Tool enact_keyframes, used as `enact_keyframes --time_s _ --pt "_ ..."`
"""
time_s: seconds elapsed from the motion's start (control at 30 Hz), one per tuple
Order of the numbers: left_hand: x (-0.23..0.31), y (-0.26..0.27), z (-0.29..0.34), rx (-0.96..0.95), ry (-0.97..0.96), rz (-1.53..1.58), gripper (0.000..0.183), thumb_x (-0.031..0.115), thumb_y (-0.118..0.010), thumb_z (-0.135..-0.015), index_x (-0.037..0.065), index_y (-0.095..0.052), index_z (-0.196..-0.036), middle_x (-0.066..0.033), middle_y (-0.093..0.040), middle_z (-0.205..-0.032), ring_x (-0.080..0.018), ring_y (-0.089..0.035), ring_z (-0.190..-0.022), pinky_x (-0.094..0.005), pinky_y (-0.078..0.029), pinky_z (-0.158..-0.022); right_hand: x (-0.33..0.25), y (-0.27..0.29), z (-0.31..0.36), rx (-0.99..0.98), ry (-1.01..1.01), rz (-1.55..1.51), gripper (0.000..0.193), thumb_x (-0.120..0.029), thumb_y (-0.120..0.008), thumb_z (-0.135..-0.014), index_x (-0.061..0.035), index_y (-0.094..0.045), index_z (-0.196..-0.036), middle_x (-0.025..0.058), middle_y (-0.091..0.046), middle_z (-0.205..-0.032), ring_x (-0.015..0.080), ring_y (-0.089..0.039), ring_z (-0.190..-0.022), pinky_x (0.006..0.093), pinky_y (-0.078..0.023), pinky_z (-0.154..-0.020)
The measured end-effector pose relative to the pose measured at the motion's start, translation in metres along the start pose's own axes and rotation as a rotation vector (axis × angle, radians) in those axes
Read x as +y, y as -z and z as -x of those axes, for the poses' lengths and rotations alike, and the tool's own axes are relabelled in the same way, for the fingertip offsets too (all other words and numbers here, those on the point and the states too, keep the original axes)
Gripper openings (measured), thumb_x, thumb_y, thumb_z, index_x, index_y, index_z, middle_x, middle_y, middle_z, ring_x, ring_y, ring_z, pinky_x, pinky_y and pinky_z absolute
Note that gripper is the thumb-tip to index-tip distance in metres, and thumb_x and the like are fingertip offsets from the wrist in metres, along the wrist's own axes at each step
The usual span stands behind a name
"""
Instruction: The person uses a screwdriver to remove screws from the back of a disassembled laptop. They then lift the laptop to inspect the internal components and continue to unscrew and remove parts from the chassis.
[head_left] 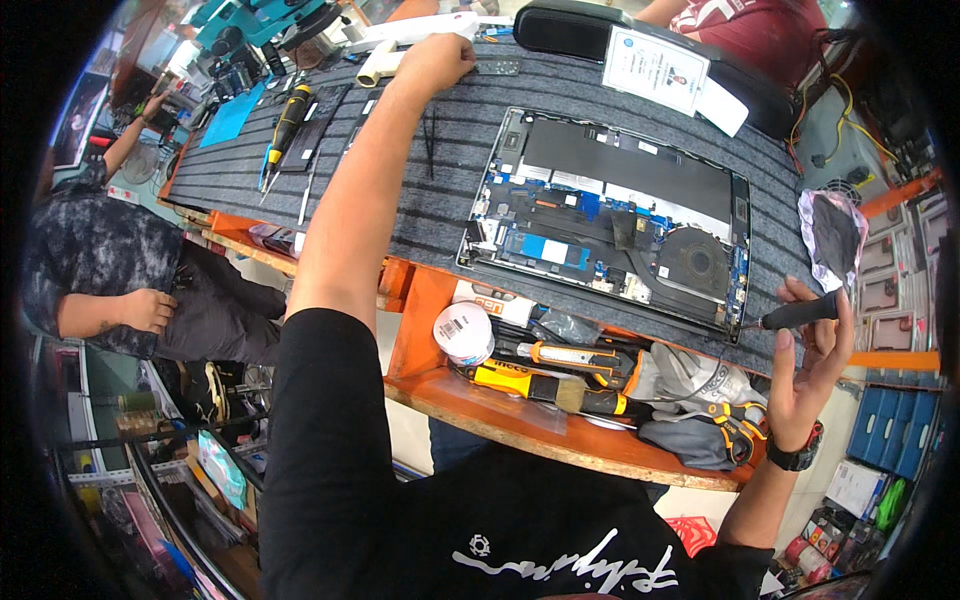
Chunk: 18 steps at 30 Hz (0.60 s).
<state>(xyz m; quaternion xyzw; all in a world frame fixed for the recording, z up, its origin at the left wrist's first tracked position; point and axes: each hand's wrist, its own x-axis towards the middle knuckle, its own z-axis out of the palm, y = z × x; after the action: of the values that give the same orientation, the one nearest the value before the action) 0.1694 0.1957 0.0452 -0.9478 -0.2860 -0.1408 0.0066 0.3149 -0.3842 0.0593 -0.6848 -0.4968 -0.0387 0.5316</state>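
Observation:
An opened laptop [610, 215] lies bottom-up on a grey ribbed mat [420, 190], its circuit board, fan and dark battery exposed. My right hand [815, 350] grips a small black screwdriver [798, 313] whose tip touches the laptop's near right corner. My left hand [432, 62] is stretched far across the mat, fingers closed, resting on a small object near a white plastic pipe fitting [378, 68]; what it grasps is hidden. Black tweezers [431, 140] lie beside my left forearm.
A yellow-handled screwdriver [288, 115] and a black panel [315, 125] lie at the mat's left. An orange shelf [560, 435] below holds a tape roll [463, 332], brush, pliers and cloths. Another person [110, 270] sits at left. A black chair back [640, 45] stands beyond the mat.

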Motion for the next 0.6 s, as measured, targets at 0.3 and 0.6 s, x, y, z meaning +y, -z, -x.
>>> enact_keyframes --time_s 0.3,0.6 --pt "-0.002 -0.006 -0.023 -0.098 0.002 -0.041 0.027 0.026 -0.078 -0.084 0.003 -0.076 -0.097 -0.0176 -0.076 -0.088 -0.0322 -0.074 -0.082 -0.0450 -0.056 -0.076 0.006 0.008 0.005 -0.060 -0.020 -0.055 0.084 0.007 -0.078 -0.087 -0.0049 -0.033 -0.156 0.0225 -0.060 -0.138 0.0253 -0.068 -0.106 0.0365 -0.057 -0.089" --pt "-0.057 0.025 0.005 0.208 0.077 0.433 0.026 0.025 -0.073 -0.096 0.001 -0.074 -0.102 -0.0068 -0.075 -0.093 -0.0141 -0.070 -0.086 -0.0292 -0.053 -0.075 0.000 0.006 -0.006 -0.034 0.027 0.065 0.074 0.003 -0.078 -0.086 -0.0075 -0.044 -0.151 0.0121 -0.063 -0.139 0.0225 -0.069 -0.097 0.0326 -0.059 -0.082"
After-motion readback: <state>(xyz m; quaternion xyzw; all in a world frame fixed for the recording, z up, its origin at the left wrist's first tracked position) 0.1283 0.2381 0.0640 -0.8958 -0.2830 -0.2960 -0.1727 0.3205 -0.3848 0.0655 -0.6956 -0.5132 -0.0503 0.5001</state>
